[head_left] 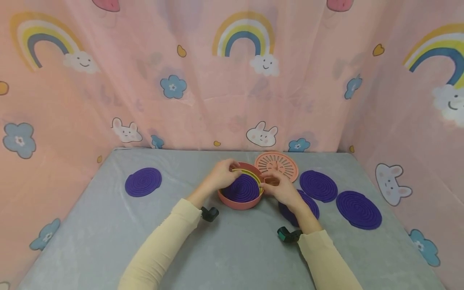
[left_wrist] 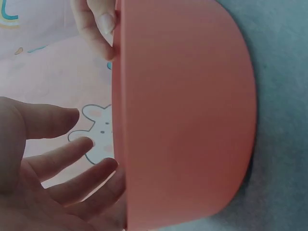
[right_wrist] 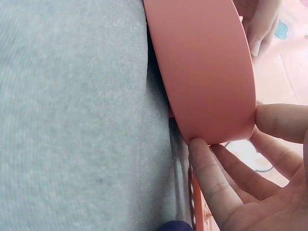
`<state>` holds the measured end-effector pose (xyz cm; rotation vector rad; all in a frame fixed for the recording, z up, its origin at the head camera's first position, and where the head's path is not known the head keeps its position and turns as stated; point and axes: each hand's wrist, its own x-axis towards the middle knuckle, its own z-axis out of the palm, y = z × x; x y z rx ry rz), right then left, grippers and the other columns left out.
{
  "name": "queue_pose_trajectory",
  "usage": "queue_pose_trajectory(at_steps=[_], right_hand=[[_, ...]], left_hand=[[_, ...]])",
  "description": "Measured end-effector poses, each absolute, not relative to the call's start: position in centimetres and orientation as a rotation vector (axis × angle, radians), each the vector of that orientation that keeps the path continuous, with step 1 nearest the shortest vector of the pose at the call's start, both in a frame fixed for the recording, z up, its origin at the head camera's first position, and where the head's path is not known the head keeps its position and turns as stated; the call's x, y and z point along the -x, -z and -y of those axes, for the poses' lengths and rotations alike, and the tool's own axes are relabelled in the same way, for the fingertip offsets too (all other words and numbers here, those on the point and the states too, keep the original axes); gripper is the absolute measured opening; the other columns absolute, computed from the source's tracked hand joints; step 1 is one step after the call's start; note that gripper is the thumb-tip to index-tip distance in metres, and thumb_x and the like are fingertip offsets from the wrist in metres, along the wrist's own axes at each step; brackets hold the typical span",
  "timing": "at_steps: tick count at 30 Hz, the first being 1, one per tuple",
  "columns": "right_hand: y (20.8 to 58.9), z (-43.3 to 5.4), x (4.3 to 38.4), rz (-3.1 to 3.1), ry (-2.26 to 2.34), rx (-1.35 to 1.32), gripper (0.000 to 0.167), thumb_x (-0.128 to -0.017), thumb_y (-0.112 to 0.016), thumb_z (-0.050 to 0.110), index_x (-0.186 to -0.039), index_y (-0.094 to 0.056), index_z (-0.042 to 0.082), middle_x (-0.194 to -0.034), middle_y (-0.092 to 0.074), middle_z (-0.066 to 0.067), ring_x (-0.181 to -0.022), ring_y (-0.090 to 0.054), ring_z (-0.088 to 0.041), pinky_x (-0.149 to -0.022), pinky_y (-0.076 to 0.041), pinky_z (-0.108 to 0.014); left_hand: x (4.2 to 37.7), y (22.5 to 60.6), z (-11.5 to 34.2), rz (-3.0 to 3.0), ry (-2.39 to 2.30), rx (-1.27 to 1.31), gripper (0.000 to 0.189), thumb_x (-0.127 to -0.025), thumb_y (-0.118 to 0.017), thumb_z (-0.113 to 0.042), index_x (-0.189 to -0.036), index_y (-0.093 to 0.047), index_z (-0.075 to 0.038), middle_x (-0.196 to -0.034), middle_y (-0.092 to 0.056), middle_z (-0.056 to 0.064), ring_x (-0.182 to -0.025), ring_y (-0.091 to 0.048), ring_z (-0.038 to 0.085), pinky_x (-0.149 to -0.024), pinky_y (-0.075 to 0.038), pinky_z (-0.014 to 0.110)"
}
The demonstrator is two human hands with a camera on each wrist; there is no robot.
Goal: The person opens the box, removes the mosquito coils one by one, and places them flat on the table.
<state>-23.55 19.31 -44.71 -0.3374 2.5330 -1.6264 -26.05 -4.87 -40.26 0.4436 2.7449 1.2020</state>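
Note:
In the head view, a round coral-pink bowl (head_left: 241, 206) stands at the middle of the table. A purple ribbed coaster (head_left: 242, 189) lies inside, with a yellow curved edge (head_left: 250, 172) showing around its far side. My left hand (head_left: 224, 174) reaches over the far left rim, its fingers relaxed and the thumb apart from the bowl in the left wrist view. My right hand (head_left: 280, 188) grips the bowl's right side, thumb at the rim and index finger low on the outer wall (right_wrist: 207, 72). What lies under the coaster is hidden.
A slotted pink round lid (head_left: 277, 164) lies behind the bowl. To the right are purple coasters (head_left: 319, 186), (head_left: 359, 210) and one partly under my right arm (head_left: 290, 213). Another purple coaster (head_left: 143, 182) lies at far left. A patterned curtain (head_left: 203, 121) borders the table.

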Motion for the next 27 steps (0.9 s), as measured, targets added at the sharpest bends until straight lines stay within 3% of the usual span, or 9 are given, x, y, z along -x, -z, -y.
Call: queue_pose_trajectory(at_steps=[27], right_hand=[[44.59, -19.33, 23.43, -2.519, 1.639, 0.364, 0.042, -0.098, -0.070, 0.021, -0.134, -0.059, 0.002, -0.136, -0.058, -0.023, -0.124, -0.058, -0.041, -0.095, -0.053, -0.051]], left_hand=[[25.79, 40.78, 4.02, -2.685, -1.183, -0.371, 0.037, -0.100, -0.064, -0.021, -0.131, -0.061, -0.001, -0.133, -0.061, 0.020, -0.124, -0.057, 0.036, -0.102, -0.048, 0.053]])
